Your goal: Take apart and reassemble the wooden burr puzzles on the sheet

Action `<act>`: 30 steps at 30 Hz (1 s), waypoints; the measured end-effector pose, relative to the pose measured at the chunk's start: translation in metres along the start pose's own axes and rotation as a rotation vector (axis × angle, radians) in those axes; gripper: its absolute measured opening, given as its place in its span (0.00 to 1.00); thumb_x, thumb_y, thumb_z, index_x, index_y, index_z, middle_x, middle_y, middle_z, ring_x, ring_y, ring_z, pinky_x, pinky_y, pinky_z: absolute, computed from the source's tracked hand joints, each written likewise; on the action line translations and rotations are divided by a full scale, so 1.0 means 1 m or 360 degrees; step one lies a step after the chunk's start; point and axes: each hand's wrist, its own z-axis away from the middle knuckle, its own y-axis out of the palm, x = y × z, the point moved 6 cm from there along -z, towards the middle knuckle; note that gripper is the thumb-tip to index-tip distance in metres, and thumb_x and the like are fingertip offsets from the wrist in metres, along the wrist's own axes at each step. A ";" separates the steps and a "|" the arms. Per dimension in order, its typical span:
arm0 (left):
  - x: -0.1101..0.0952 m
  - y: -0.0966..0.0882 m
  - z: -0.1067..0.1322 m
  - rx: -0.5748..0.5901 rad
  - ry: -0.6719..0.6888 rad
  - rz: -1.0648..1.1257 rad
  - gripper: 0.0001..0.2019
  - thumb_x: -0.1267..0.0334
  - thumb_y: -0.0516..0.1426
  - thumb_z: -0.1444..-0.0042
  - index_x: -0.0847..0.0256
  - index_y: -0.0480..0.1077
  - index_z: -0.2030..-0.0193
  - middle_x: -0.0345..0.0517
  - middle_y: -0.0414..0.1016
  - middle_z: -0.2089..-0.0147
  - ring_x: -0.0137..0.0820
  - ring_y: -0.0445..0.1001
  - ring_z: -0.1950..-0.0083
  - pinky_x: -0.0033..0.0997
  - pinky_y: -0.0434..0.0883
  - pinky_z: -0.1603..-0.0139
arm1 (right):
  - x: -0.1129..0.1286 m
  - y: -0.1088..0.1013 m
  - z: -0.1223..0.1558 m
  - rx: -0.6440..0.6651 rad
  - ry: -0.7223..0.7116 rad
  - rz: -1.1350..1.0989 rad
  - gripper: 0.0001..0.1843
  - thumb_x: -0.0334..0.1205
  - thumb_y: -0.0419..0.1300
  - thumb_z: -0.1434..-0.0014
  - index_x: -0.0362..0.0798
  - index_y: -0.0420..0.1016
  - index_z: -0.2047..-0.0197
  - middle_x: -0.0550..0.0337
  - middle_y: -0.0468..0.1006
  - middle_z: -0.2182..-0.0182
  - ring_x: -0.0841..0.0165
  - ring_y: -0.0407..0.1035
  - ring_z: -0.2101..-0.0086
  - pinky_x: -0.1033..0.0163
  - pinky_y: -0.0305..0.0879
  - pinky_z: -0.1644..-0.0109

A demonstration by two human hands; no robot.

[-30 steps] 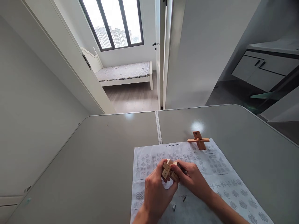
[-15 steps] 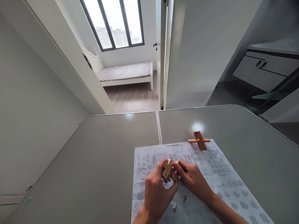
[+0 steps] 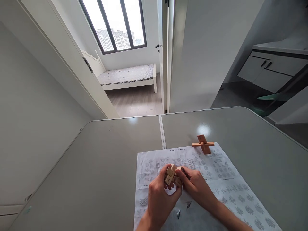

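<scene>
So both hands, left hand (image 3: pixel 160 199) and right hand (image 3: pixel 196 187), have fingers clamped on a wooden puzzle (image 3: pixel 172 176) low in the frame, over a printed sheet (image 3: pixel 216 179); another wooden cross (image 3: pixel 203 144) sits at the sheet's upper right corner.

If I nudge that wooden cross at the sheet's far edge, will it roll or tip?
The wooden cross looks rigid and probably light. Its crossed bars should stop rolling, but one stands upright, so a push may tip it.
</scene>
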 end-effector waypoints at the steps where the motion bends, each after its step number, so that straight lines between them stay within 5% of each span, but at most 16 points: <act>1: 0.001 0.000 0.000 0.0005 -0.0008 0.0005 0.30 0.70 0.65 0.47 0.51 0.69 0.37 0.33 0.79 0.68 0.27 0.75 0.74 0.24 0.78 0.68 | 0.000 0.000 0.000 -0.0004 0.0023 -0.0026 0.31 0.62 0.49 0.25 0.50 0.64 0.74 0.65 0.68 0.79 0.70 0.60 0.78 0.65 0.59 0.72; 13: -0.010 -0.008 -0.008 0.0012 -0.0119 0.0269 0.28 0.68 0.66 0.47 0.52 0.70 0.38 0.30 0.74 0.70 0.25 0.71 0.74 0.22 0.77 0.67 | 0.018 0.009 -0.003 0.0589 0.0269 -0.1173 0.30 0.63 0.51 0.25 0.48 0.83 0.59 0.54 0.82 0.66 0.59 0.78 0.61 0.54 0.74 0.48; 20: -0.014 -0.012 -0.010 0.0039 -0.0131 0.0389 0.27 0.68 0.67 0.46 0.52 0.70 0.39 0.32 0.76 0.68 0.24 0.70 0.74 0.22 0.77 0.67 | 0.015 0.007 -0.006 0.0630 0.0333 -0.1340 0.37 0.67 0.59 0.32 0.48 0.76 0.33 0.46 0.85 0.54 0.52 0.79 0.51 0.46 0.71 0.40; 30: -0.003 -0.005 -0.006 0.0077 -0.0084 0.0252 0.30 0.72 0.66 0.49 0.50 0.71 0.39 0.34 0.81 0.63 0.25 0.71 0.73 0.24 0.77 0.67 | 0.006 -0.003 -0.006 0.0489 0.0388 -0.1131 0.28 0.61 0.65 0.33 0.52 0.82 0.39 0.49 0.86 0.49 0.51 0.78 0.48 0.45 0.67 0.36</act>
